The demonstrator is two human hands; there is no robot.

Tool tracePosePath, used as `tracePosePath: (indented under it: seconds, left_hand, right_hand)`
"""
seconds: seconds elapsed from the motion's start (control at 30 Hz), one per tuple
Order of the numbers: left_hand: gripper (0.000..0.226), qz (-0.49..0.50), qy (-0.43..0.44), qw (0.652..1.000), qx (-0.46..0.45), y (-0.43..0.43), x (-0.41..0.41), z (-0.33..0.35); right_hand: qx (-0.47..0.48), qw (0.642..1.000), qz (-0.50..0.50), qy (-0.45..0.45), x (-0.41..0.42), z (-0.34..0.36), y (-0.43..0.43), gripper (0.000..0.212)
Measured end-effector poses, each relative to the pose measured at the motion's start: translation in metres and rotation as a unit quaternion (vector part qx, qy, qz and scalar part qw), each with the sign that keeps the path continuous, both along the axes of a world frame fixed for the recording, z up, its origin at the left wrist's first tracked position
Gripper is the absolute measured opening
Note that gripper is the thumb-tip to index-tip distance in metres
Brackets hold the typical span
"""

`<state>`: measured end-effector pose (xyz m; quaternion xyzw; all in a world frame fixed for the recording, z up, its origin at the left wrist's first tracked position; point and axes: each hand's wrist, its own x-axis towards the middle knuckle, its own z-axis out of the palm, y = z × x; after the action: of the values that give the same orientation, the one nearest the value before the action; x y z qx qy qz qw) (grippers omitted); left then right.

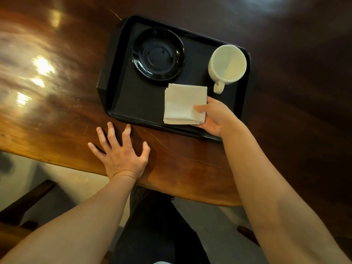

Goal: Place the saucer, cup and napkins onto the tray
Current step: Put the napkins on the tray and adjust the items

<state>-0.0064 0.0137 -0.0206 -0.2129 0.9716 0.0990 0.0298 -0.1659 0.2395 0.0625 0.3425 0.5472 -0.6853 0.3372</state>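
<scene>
A black tray (133,103) lies on the dark wooden table. On its far left part sits a glossy black saucer (158,53). A cream cup (226,63) stands at the tray's far right, its handle pointing toward me. A folded stack of white napkins (182,103) rests on the tray's near right area. My right hand (215,117) pinches the stack's right corner, thumb on top and fingers underneath. My left hand (122,151) rests on the table just in front of the tray, fingers spread, holding nothing.
The wooden table (57,103) has a curved near edge just behind my left wrist. Bright reflections show on its left side. Below the edge I see my dark trousers (152,225) and a wooden bench (24,201) at the left.
</scene>
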Motion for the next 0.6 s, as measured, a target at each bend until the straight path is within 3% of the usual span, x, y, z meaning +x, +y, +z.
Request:
tracePosePath:
  seconds: [0.17, 0.4, 0.47, 0.6]
  left_hand:
    - [0.071, -0.002, -0.005, 1.000, -0.002, 0.000, 0.000, 0.000]
    - [0.072, 0.001, -0.018, 1.000, 0.000, 0.000, 0.000, 0.001]
    - [0.073, -0.001, -0.016, 1.000, -0.001, 0.000, 0.001, 0.001]
    - [0.073, 0.001, -0.022, 1.000, -0.001, 0.001, 0.000, 0.004]
  right_hand:
    - [0.055, 0.998, 0.029, 0.012, 0.007, 0.004, 0.002, 0.038]
    - [0.213, 0.959, 0.183, 0.029, 0.011, 0.020, 0.040, 0.019]
    - [0.209, 0.964, 0.164, 0.031, 0.005, 0.025, 0.048, 0.019]
    - [0.211, 0.975, 0.028, 0.057, -0.014, 0.025, 0.048, 0.027]
